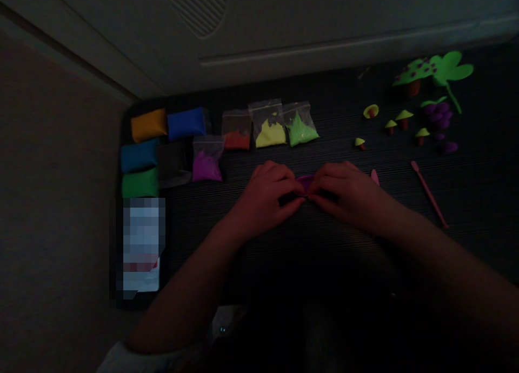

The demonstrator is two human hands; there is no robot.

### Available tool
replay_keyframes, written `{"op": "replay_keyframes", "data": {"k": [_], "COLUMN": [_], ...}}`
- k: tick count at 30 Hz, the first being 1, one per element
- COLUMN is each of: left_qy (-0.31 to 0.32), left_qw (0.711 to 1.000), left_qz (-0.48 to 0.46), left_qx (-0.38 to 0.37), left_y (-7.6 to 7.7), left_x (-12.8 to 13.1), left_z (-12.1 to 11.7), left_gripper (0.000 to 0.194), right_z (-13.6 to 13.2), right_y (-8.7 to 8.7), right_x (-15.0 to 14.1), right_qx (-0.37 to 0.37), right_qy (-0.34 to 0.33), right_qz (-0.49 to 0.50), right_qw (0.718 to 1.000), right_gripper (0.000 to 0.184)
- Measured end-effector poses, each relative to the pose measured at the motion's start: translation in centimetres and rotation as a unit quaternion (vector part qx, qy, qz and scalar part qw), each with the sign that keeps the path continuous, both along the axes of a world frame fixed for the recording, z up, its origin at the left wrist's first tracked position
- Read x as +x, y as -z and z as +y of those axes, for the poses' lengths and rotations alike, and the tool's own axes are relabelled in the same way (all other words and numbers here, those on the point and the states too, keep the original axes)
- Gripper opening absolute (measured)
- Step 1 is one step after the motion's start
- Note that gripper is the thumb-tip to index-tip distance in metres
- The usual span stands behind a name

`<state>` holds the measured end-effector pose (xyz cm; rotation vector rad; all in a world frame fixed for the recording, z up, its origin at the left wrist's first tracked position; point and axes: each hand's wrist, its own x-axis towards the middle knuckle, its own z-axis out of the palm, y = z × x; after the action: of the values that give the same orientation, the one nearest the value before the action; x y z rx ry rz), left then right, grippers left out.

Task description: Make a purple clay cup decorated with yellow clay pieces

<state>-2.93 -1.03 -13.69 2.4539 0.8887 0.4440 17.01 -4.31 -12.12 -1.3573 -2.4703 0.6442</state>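
Observation:
Between my two hands is a flat piece of purple modelling clay [307, 184], mostly covered by the fingers. My left hand [272, 192] pinches its left side, thumb below and fingers above. On the other side, my right hand [344, 192] grips it the same way, and the two thumbs nearly meet. A pink modelling tool [374, 177] sticks out from behind my right hand, the rest of it hidden. Farther right lies a slim pink tool [430, 194], untouched.
Zip bags of purple clay [207, 166], red clay [237, 139], yellow clay [270, 134] and green clay [300, 130] lie beyond my left hand. Coloured clay packs [148, 125] sit left, above a blurred pale item [141, 243]. Small clay mushrooms [404, 118], purple grapes [438, 113] and a green leaf shape [448, 69] stand right.

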Motion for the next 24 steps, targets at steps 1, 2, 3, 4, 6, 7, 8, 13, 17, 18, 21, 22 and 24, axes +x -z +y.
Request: {"op": "replay_keyframes", "data": {"k": [1, 2, 3, 4, 6, 7, 8, 13, 17, 18, 21, 22, 24], "left_qy": [-0.003, -0.005, -0.006, -0.005, -0.002, -0.001, 0.000, -0.004, -0.002, -0.001, 0.000, 0.001, 0.001], "left_qw": [1.000, 1.000, 1.000, 1.000, 1.000, 1.000, 1.000, 1.000, 1.000, 1.000, 1.000, 1.000, 1.000], "left_qz": [-0.002, -0.003, -0.005, -0.006, -0.005, -0.004, -0.002, -0.006, -0.006, -0.005, -0.009, -0.011, -0.012], "left_qx": [0.002, 0.004, 0.007, 0.010, 0.012, 0.012, 0.011, 0.013, 0.015, 0.014, 0.010, 0.009, 0.007], "left_y": [0.04, 0.09, 0.13, 0.16, 0.19, 0.18, 0.16, 0.15, 0.23, 0.23, 0.15, 0.10, -0.01], "left_x": [0.01, 0.03, 0.05, 0.06, 0.09, 0.09, 0.10, 0.13, 0.08, 0.05, -0.07, -0.10, -0.11], "left_z": [-0.02, -0.04, -0.04, -0.03, -0.02, -0.01, -0.01, -0.09, -0.12, -0.10, 0.05, 0.10, 0.14], "left_gripper": [0.013, 0.014, 0.014, 0.014, 0.014, 0.014, 0.014, 0.014, 0.012, 0.012, 0.013, 0.013, 0.012], "right_z": [0.00, -0.01, -0.01, -0.01, 0.00, 0.01, 0.02, 0.08, 0.07, 0.07, 0.06, 0.07, 0.08], "right_y": [0.01, 0.02, 0.02, 0.02, 0.03, 0.03, 0.04, 0.14, 0.16, 0.15, 0.07, 0.04, -0.04], "right_x": [-0.01, -0.01, 0.02, 0.08, 0.22, 0.29, 0.34, 0.31, 0.36, 0.42, 0.63, 0.67, 0.70], "right_qx": [0.000, 0.000, 0.001, -0.001, -0.008, -0.012, -0.014, -0.009, -0.007, -0.009, -0.014, -0.015, -0.016], "right_qy": [-0.001, -0.003, -0.002, -0.002, -0.002, -0.003, -0.003, -0.001, -0.005, -0.008, -0.013, -0.012, -0.011], "right_qz": [-0.002, -0.004, -0.005, -0.005, 0.001, 0.005, 0.007, 0.007, 0.006, 0.007, 0.008, 0.006, 0.002], "right_qw": [1.000, 1.000, 1.000, 1.000, 1.000, 1.000, 1.000, 1.000, 1.000, 1.000, 1.000, 1.000, 1.000], "right_gripper": [0.015, 0.015, 0.015, 0.015, 0.015, 0.015, 0.014, 0.013, 0.014, 0.015, 0.015, 0.015, 0.014]}}
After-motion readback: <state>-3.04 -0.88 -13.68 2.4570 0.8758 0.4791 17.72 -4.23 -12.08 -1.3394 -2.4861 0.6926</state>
